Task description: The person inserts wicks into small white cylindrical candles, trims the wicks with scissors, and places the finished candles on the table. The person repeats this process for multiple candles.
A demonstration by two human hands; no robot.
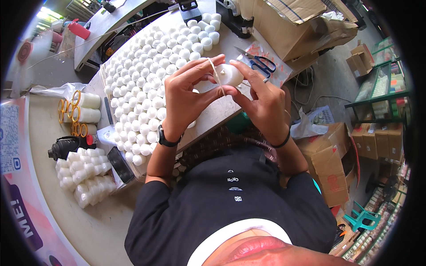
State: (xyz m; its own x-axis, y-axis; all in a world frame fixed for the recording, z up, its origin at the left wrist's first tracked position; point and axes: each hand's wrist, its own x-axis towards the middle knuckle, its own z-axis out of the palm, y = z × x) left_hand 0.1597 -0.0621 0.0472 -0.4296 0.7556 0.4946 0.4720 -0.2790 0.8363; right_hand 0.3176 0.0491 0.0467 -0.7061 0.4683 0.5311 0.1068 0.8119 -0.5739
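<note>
Just right of the white rows, held piece: single white rounded piece (231, 76), up between both hands, above desk (212, 116) level.
White rows (148, 77): many small white round-topped pieces, packed close on the desk; landmark for all below.
Left hand (188, 84): over right edge of the rows; thumb and index finger spread, grasping a pale cord (214, 70) stretched along the piece's left side.
Right hand (262, 94): farther right of the rows; thumb and index finger grasping the white piece, one at far edge, one at near edge.
Cord wrap: whether it runs fully round the piece, cannot tell.
Wrists: dark watch (164, 136) on left, over near right part of the rows; black band (282, 140) on right, well right of the rows.
Scissors (262, 66): dark blue handles, right of the rows, behind right hand.
Cardboard box (284, 37): right of the rows, far side, beyond scissors.
Yellow-ringed rolls (86, 111): left of the rows, grouped.
Dark bottle (66, 147): left of the rows, lying.
Bagged white pieces (84, 168): left of the rows, near side, below bottle.
</note>
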